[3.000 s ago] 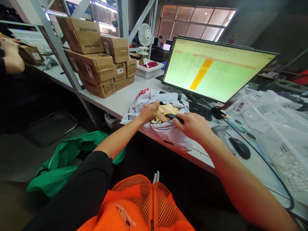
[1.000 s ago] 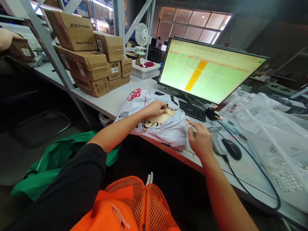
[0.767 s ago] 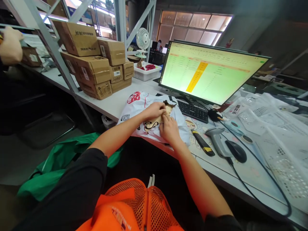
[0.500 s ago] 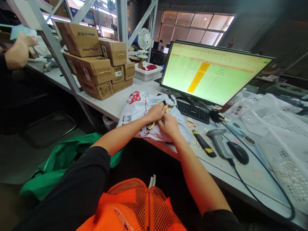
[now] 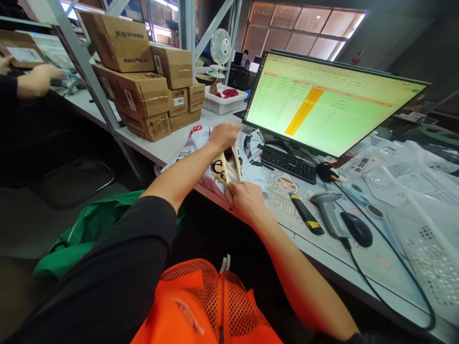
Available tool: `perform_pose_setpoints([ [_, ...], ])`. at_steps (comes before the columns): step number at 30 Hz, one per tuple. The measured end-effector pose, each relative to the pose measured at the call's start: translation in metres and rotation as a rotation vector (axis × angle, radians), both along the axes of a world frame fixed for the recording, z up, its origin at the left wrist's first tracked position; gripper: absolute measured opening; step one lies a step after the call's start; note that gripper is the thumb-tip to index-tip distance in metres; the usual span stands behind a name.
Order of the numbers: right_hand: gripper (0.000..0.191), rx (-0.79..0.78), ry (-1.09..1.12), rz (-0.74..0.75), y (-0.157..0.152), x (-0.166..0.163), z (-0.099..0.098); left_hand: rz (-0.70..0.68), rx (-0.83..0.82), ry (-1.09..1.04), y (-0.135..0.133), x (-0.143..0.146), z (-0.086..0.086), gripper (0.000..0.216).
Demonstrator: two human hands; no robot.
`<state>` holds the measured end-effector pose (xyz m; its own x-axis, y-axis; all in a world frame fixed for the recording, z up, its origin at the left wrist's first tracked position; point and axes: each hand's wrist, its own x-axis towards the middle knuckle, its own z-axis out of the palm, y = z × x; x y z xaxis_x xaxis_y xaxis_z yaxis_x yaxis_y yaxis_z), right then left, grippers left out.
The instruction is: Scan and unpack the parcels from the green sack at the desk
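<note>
A cream bag with black lettering (image 5: 217,170) lies in the middle of a white plastic mailing bag (image 5: 256,177) at the desk's front edge. My left hand (image 5: 225,135) is closed on the cream bag's far edge and slightly blurred. My right hand (image 5: 248,198) pinches its near edge. Between the two hands the cream bag's mouth is stretched apart, with a dark gap inside. What lies within I cannot make out. The white bag spreads out crumpled around and under both hands.
Right of my hands are a keyboard (image 5: 289,163), a black-and-yellow box cutter (image 5: 306,214), a barcode scanner (image 5: 329,212) and a mouse (image 5: 355,228). A monitor (image 5: 333,105) stands behind. Stacked cartons (image 5: 132,93) are at left, beside a shelf post. Another person's hand (image 5: 38,80) is far left.
My hands have moved apart, left one away from me, right one slightly nearer. The cream bag's mouth now gapes between them, with its lettering visible. The view has shifted slightly.
</note>
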<state>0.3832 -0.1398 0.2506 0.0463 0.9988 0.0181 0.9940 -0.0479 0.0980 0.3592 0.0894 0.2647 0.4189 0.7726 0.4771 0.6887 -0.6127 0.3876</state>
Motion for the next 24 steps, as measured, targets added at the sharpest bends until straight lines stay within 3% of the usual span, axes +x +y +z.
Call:
perform_pose_setpoints([
  [7,0.028,0.093,0.086,0.226,-0.066,-0.018,-0.012,0.241,-0.093,-0.127,0.056,-0.028,0.005,0.057],
  [12,0.035,0.271,0.19,0.279,-0.093,-0.006,-0.038,0.249,-0.119,-0.151,0.058,-0.032,0.002,0.052],
  [16,0.034,0.336,0.329,0.104,-0.082,0.024,-0.036,0.059,-0.049,-0.116,0.026,-0.015,0.013,0.044],
  [21,0.033,0.532,0.466,0.032,-0.059,0.057,0.0,-0.413,0.221,-0.101,-0.057,-0.022,0.03,0.034],
  [24,0.033,0.699,0.388,-0.051,-0.044,0.069,0.021,-0.613,0.011,0.059,-0.084,-0.024,0.02,0.028],
])
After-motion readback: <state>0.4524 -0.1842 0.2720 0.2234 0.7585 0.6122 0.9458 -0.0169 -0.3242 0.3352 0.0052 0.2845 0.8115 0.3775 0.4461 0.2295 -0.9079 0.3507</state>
